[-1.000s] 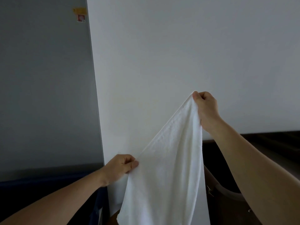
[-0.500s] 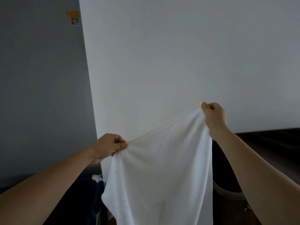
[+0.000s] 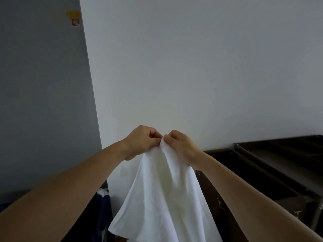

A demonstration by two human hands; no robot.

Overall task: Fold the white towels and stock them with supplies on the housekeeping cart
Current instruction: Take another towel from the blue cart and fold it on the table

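Item: white towel point(image 3: 162, 198). Position: mid-air at centre, before the pale wall point(image 3: 201, 67); dark cart point(image 3: 279, 163) near right.

Reason for hold, as I judge it: the top corners are brought together for a first fold in half, and the cloth hangs free so its halves even out.

Left hand point(image 3: 141, 142): raised, forearm reaching from near left, fingers point(image 3: 153, 135) curled, pinching one corner.

Right hand point(image 3: 180, 145): mirrored, just beside the left, pinching the other corner.
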